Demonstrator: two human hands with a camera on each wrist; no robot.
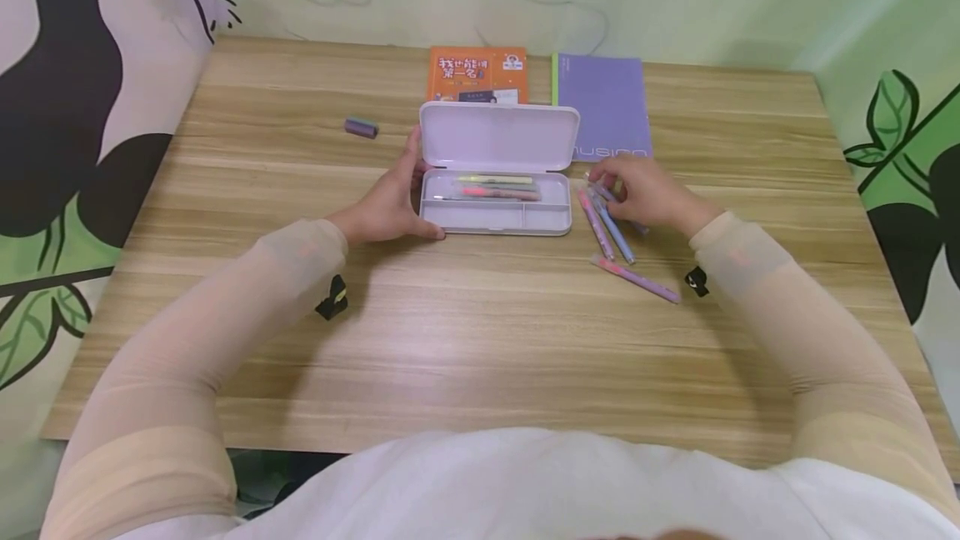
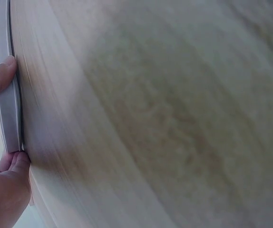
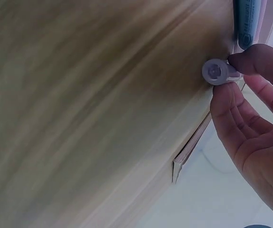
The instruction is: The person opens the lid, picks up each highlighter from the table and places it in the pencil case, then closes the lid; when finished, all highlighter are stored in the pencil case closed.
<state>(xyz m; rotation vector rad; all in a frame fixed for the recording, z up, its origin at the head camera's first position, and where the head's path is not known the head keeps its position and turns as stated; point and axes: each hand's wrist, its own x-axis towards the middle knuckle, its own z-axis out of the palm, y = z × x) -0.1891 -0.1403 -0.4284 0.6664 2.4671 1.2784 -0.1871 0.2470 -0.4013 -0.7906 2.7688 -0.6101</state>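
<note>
A white pencil case [image 1: 551, 136] lies on the table with its lid raised, several pens [image 1: 497, 180] in its back compartment. My left hand [image 1: 384, 202] grips the case's left end, thumb at the front corner; in the left wrist view the thumb [image 2: 1, 76] presses the case's side [image 2: 9, 111]. To the right of the case, my right hand [image 1: 651, 192] pinches a pen between thumb and fingers. The right wrist view shows that pen's round end [image 3: 215, 72]. Under and beside this hand lie a pink pen [image 1: 597, 227] and a blue pen [image 1: 617, 232].
Nearer me, a purple pen [image 1: 637, 279] lies slanted. Behind the case are an orange book [image 1: 476, 69], partly hidden by the lid, and a purple notebook [image 1: 603, 102]. A small dark cylindrical object [image 1: 361, 128] lies at the back left. The wall borders the table's back edge.
</note>
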